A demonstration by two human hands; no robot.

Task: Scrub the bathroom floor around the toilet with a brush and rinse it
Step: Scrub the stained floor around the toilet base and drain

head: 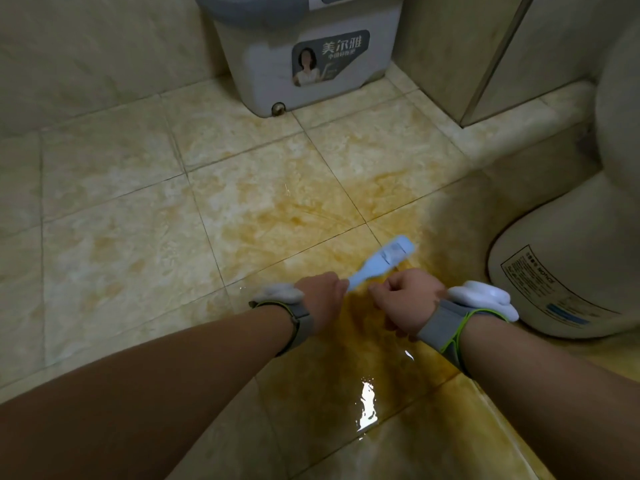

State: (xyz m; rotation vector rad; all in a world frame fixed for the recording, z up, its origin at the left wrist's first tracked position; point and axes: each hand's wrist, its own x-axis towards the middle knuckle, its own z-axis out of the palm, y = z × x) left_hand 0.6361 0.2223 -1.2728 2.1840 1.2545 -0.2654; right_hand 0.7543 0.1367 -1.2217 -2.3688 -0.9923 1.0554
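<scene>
We observe a pale blue plastic brush (375,263) with a flat, paddle-shaped body; its smooth back faces the camera and the bristles are not visible from this view. The handle narrows toward our hands. The long axis runs diagonally: the head points up and away from us, toward the toilet (568,258), while the handle end points back toward our left hand (322,296). The brush sits just left of the toilet base, above the wet, yellow-stained floor (242,216); we cannot tell whether the head touches the tiles.

The left hand is closed in a fist around the handle end. The right hand (407,299) is curled closed just beside the handle; we cannot tell whether it grips anything. Both wrists carry grey straps. A white mop bucket (304,64) stands well apart from the toilet, against the far wall.
</scene>
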